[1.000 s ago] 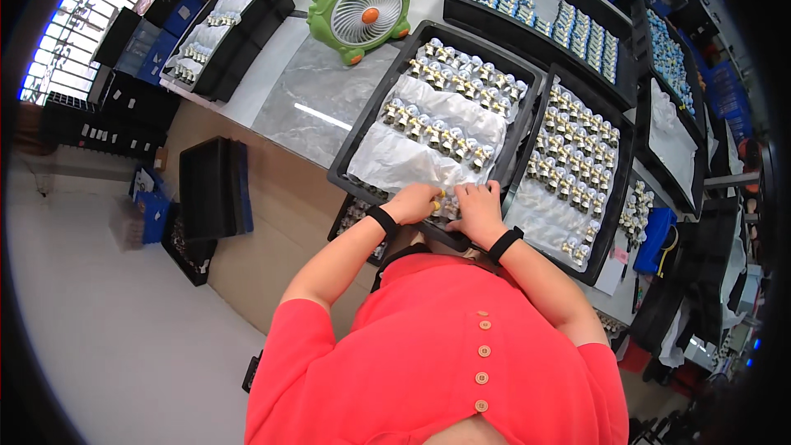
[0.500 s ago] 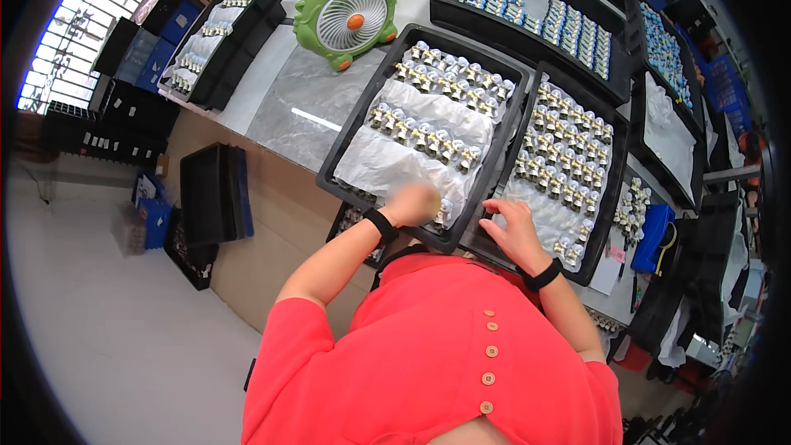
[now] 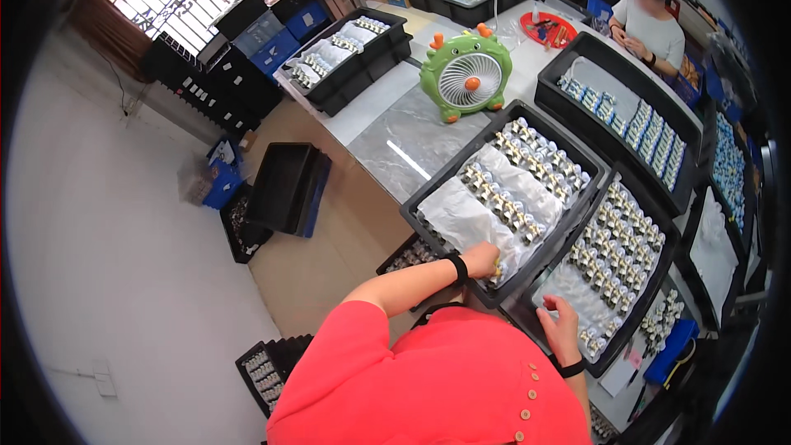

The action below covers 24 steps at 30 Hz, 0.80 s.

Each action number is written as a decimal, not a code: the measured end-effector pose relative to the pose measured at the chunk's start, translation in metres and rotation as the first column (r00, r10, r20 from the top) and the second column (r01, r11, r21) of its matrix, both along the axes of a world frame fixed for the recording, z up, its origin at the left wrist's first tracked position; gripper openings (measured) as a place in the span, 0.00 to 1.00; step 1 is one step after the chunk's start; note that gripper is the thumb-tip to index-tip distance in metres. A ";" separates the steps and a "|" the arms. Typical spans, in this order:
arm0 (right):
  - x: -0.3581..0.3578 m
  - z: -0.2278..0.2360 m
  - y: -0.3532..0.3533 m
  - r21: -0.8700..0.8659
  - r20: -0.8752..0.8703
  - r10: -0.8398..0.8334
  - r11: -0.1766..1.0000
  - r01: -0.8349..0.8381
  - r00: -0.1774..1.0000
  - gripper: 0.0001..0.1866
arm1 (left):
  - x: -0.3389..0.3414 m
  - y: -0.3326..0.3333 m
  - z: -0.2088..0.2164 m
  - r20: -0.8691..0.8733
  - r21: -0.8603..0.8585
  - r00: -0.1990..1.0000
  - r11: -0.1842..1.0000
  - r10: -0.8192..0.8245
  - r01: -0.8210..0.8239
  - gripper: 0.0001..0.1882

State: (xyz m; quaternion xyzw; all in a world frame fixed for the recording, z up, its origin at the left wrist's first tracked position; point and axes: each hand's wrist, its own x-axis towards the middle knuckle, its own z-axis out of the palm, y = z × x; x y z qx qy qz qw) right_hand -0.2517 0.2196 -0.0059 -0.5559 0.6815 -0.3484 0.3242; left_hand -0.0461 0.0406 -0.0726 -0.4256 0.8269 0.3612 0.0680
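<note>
My left hand (image 3: pixel 480 260) is closed at the near edge of a black tray (image 3: pixel 418 216). Its fingertips pinch a small figurine, mostly hidden, with a bit of gold showing. In this tray, rows of small white, gold and dark figurines (image 3: pixel 504 202) stand between folds of white sheet (image 3: pixel 465 216). My right hand (image 3: pixel 560 325) hovers by the near left edge of a second black tray (image 3: pixel 669 257), fingers loosely curled and apart, with nothing visible in them. Several rows of similar figurines (image 3: pixel 618 239) fill most of that second tray.
A green cartoon-shaped fan (image 3: pixel 470 78) stands on the grey table (image 3: pixel 395 136). Beyond the trays, another black tray (image 3: pixel 568 53) holds blue and white pieces, and a person (image 3: pixel 651 29) sits behind it. Loose figurines (image 3: pixel 662 320) and a blue pouch (image 3: pixel 671 350) lie at the right.
The view has swung left and up, so everything sits farther right and lower. My left hand, blurred before, now stays at the tray's near edge; my right hand remains by the second tray.
</note>
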 end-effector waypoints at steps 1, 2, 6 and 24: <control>0.001 0.002 -0.003 -0.007 0.001 0.019 1.000 -0.019 1.000 0.14 | 0.001 -0.002 0.002 -0.010 -0.016 1.000 1.000 -0.004 0.004 0.15; 0.001 0.001 -0.003 -0.013 -0.006 0.025 1.000 -0.025 1.000 0.14 | 0.001 -0.002 0.000 -0.018 -0.026 1.000 1.000 -0.013 0.012 0.15; 0.001 -0.003 -0.002 -0.016 -0.002 0.036 0.999 -0.036 0.999 0.14 | 0.006 0.000 -0.004 -0.063 -0.043 0.997 0.999 -0.035 0.032 0.13; 0.010 -0.002 -0.004 0.004 -0.018 0.072 0.997 -0.072 0.997 0.14 | 0.008 0.004 -0.001 -0.077 0.005 0.997 1.000 0.030 -0.030 0.14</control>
